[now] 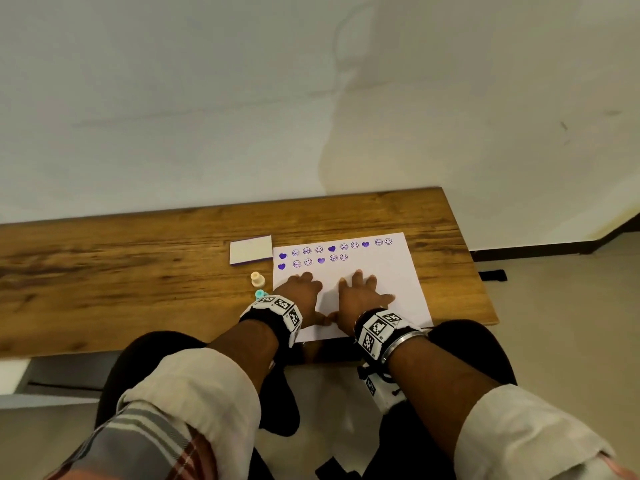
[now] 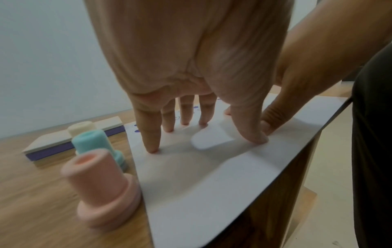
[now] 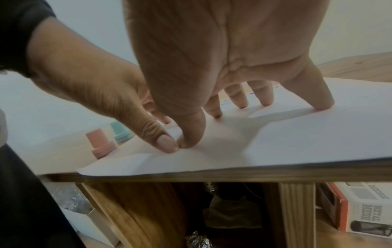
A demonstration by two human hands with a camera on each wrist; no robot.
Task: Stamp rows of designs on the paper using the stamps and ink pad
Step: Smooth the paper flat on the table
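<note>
We have both hands spread flat on the paper [image 1: 398,271], gripping nothing: our left hand [image 1: 300,293] presses near the paper's left edge, our right hand [image 1: 358,294] beside it toward the middle, thumbs touching at the paper's near edge. Two stamped rows run along the far part of the paper, the second stopping short, so we judge more stamping remains. The stamps stand just off the paper's left edge: the pink stamp [image 2: 101,186] nearest us, the teal stamp [image 2: 95,147] behind it, the cream stamp [image 1: 257,279] farther. The ink pad [image 1: 251,250] lies closed beyond the paper's far left corner. Our left hand is clearly nearer them.
</note>
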